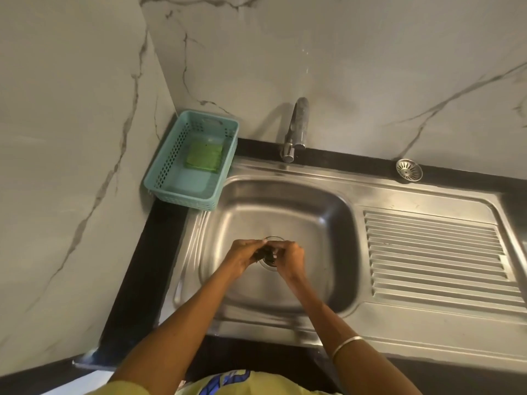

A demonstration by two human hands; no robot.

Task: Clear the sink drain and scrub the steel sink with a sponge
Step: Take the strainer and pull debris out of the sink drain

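Stainless steel sink basin (313, 212), landmark. Round drain opening (270, 263) at its floor centre. Left hand (245, 256) and right hand (289, 256) meet over the drain, fingers curled, together pinching a dark clump of debris (263, 254). Green rectangular sponge (204, 156) lies in a teal perforated plastic basket (168, 172) at the basin's back-left corner. Round steel strainer (408, 170) on the black bench (462, 175), behind-right.

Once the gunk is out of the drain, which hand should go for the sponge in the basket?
Left, probably. The green sponge lies in the teal basket at the sink's back-left corner, on the left hand's side. The right hand would have to cross over. Both now pinch dark debris over the drain.
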